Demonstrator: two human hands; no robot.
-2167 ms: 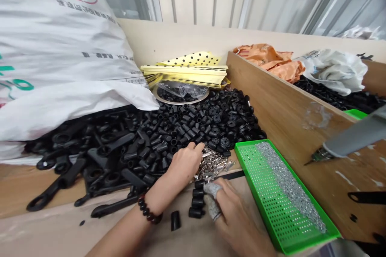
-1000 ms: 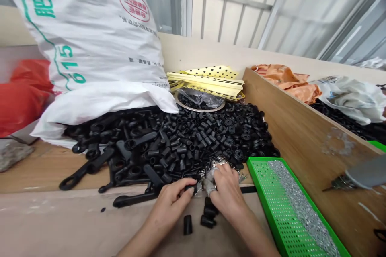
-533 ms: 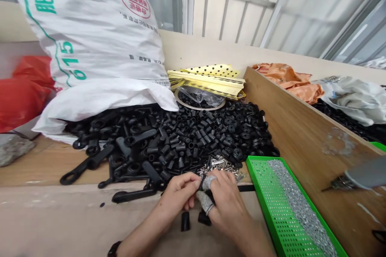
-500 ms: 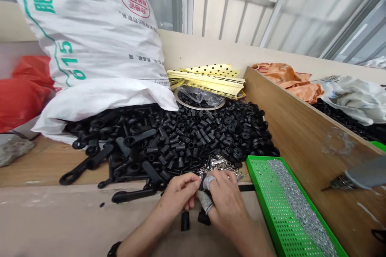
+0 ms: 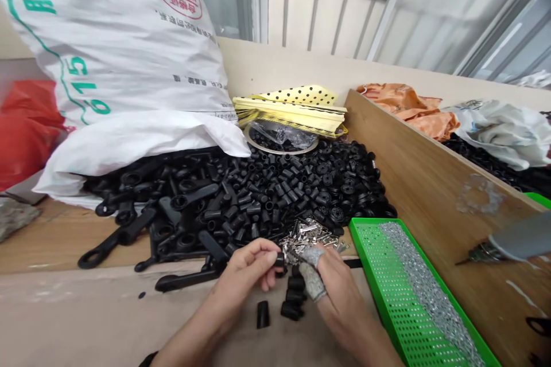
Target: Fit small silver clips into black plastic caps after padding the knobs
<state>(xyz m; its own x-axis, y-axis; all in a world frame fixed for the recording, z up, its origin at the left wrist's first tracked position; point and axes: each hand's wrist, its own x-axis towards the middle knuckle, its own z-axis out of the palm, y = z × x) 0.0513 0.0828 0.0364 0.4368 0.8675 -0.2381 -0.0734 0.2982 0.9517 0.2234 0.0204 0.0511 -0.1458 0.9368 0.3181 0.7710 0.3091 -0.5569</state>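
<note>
My left hand (image 5: pixel 252 266) pinches a small black plastic sleeve (image 5: pixel 279 260) between thumb and fingers, its end pointing to the right. Just right of it, my right hand (image 5: pixel 336 281) has grey wraps on thumb and forefinger. These two fingertips come together at the pile of small silvery metal pieces (image 5: pixel 312 233); whatever they pinch is too small to make out. Below the hands, a black sleeve (image 5: pixel 263 315) stands apart on the table, and several more black sleeves (image 5: pixel 293 309) lie close to my right thumb.
Behind the hands spreads a heap of black plastic parts (image 5: pixel 258 195), with long black handles (image 5: pixel 185 281) at left. A green perforated tray (image 5: pixel 383 309) of tiny metal pieces stands right, beside a wooden divider (image 5: pixel 404 178) and a power driver (image 5: pixel 512 243). A white sack (image 5: pixel 142 69) rises behind.
My hands have moved apart. The black sleeve now shows in my left fingers, and the right fingertips are at the metal pieces. More sleeves on the table are uncovered.
</note>
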